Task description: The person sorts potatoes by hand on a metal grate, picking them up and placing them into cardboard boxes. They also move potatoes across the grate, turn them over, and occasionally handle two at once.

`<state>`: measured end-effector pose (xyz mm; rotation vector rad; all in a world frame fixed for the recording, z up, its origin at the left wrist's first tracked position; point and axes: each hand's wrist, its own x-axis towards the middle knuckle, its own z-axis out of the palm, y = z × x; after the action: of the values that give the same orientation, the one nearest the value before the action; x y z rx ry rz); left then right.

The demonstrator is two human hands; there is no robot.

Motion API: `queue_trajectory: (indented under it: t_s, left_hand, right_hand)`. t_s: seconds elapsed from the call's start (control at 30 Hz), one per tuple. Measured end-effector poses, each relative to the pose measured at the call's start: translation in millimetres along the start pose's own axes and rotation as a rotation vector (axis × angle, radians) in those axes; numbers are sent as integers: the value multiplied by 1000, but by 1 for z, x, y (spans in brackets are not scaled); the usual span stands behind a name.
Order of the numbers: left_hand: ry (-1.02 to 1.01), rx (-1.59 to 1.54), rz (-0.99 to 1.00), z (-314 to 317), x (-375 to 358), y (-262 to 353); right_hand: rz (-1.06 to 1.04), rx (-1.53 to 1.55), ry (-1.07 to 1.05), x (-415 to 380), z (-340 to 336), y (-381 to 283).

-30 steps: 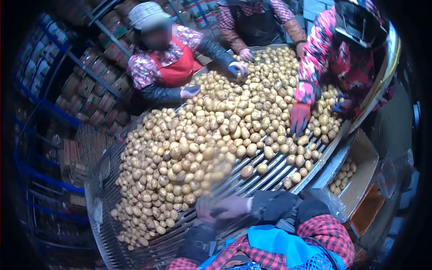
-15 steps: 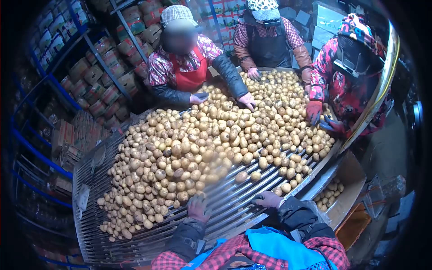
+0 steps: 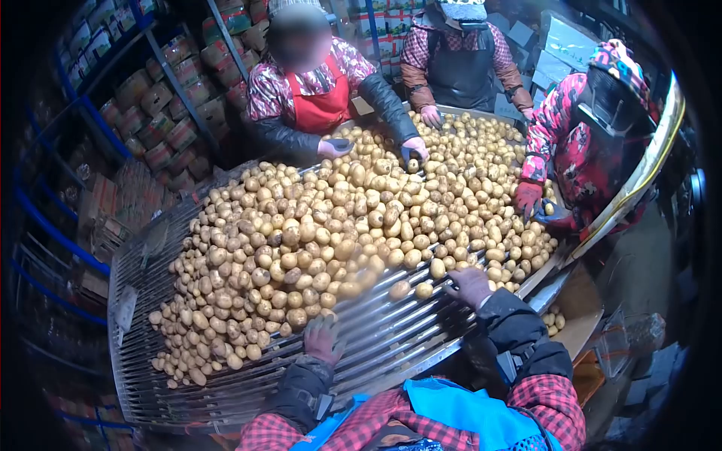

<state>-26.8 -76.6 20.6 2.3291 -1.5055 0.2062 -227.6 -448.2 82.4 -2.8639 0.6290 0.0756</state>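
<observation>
A broad heap of potatoes (image 3: 289,248) lies on a sloping metal roller table (image 3: 391,342). My left hand (image 3: 323,342), in a grey and pinkish glove, rests with fingers stretched out at the near edge of the heap, close to the lowest potatoes. Farther right, my right hand (image 3: 470,288), gloved too, reaches over the bars to the front right of the heap. Its fingers look spread beside several potatoes, and I see nothing gripped in it. Two loose potatoes (image 3: 411,290) lie on the bars left of it.
Across the table a person in a red apron (image 3: 312,98) handles potatoes. A person in a dark apron (image 3: 459,60) and one in a pink patterned jacket (image 3: 560,128) work at the far right. A cardboard box (image 3: 579,301) with potatoes stands below the right edge. Stacked bags (image 3: 162,124) fill racks behind.
My right hand has moved forward from the table's near edge to the potatoes. My left hand stays by the heap. The view has shifted slightly. The red-aproned person's hand now grips a potato.
</observation>
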Motion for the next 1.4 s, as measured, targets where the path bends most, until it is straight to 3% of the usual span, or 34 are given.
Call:
queue_trajectory:
  t_s: [0.1,0.17,0.37,0.43,0.5,0.67,0.77,0.83,1.03,1.1,1.17,1.23,1.3,1.4]
  left_hand:
    - [11,-1,-4,2,-2,2]
    - [-5,1,-9,1,0,1]
    - [-72,-21,-62,-6,3,5]
    - [-75,-20,-62,-7,6,4]
    - [-68,29,-24,-8,7,5]
    - [-83,71,-19,-10,9,8]
    - [-77,32,-18,-4,6,3]
    - [-64,21,-21,-5,11,2]
    - [-11,2,-55,-11,14,10]
    - [14,-13,-47,-10,13,9]
    - [12,1,-43,-8,9,8]
    - [11,6,-30,-9,8,8]
    - [1,-6,-41,-9,7,8]
    - [45,12,20,-3,4,2]
  right_hand:
    - [-384,121,294,17,6,-57]
    - [-512,-158,318,31,61,-71]
    - [-461,-166,347,117,77,-10]
    - [-490,-298,516,133,93,15]
    - [-399,-292,511,145,96,29]
    - [90,-361,460,228,70,40]
    - [219,-292,161,284,54,65]
    - [211,-189,130,291,44,68]
    - [75,95,429,225,48,48]
    - [70,10,352,175,30,4]
    - [-61,178,290,135,49,-23]
    - [-70,254,46,105,56,-56]
    - [-49,-21,127,94,64,-81]
    - [-130,61,329,120,74,-59]
